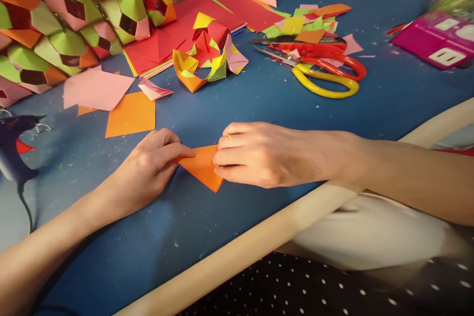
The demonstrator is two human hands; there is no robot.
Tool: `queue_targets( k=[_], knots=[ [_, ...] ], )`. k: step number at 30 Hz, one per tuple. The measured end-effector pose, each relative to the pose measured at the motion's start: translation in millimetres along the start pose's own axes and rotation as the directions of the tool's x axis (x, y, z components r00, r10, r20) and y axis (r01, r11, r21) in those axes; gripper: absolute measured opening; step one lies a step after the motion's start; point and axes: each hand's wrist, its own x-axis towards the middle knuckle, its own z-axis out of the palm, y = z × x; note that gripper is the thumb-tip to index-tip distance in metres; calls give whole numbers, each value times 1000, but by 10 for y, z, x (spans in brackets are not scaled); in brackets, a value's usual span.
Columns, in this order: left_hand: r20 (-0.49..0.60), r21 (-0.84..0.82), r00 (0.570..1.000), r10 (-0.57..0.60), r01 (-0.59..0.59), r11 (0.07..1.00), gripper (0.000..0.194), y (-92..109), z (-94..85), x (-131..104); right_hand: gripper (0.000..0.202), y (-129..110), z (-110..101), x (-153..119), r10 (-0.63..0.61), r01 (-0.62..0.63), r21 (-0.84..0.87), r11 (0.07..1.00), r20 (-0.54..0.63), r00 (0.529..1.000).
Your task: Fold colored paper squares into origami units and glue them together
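Note:
A piece of orange paper (202, 164), folded into a triangle, lies on the blue table between my hands with one corner pointing toward me. My left hand (153, 163) pinches its left corner between thumb and fingers. On its right side, my right hand (255, 155) presses with bent fingers that cover that corner. Beyond my left hand are a flat orange sheet (132, 116), a pink sheet (99, 88) and a small folded pink piece (153, 90). A joined ring of folded paper units (192, 71) sits farther back in yellow, red, green and pink.
Scissors with yellow and red handles (326, 84) lie at the back right beside paper scraps (314, 22). Stacked red paper (166, 44) is behind. Folded paper modules (70, 42) fill the back left. A glue gun (17, 145) stands left; a magenta box (433, 42) is right.

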Motion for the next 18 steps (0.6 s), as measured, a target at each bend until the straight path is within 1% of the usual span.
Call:
queue_targets(
  k=[4, 9, 14, 18],
  knots=[
    [31, -71, 999, -30, 32, 997, 29, -15, -31, 12, 34, -8, -11, -4, 3, -4, 17, 1000, 30, 1000],
    [44, -94, 998, -45, 49, 994, 29, -52, -66, 33, 32, -29, -5, -7, 46, -48, 50, 998, 35, 998],
    [142, -117, 987, -69, 86, 989, 27, -102, -168, 48, 23, -39, -21, 3, 82, -86, 86, 993, 57, 995],
    [212, -140, 972, -98, 130, 982, 27, -101, -223, 56, 22, -47, -43, -1, 84, -89, 87, 992, 65, 994]
  ],
)
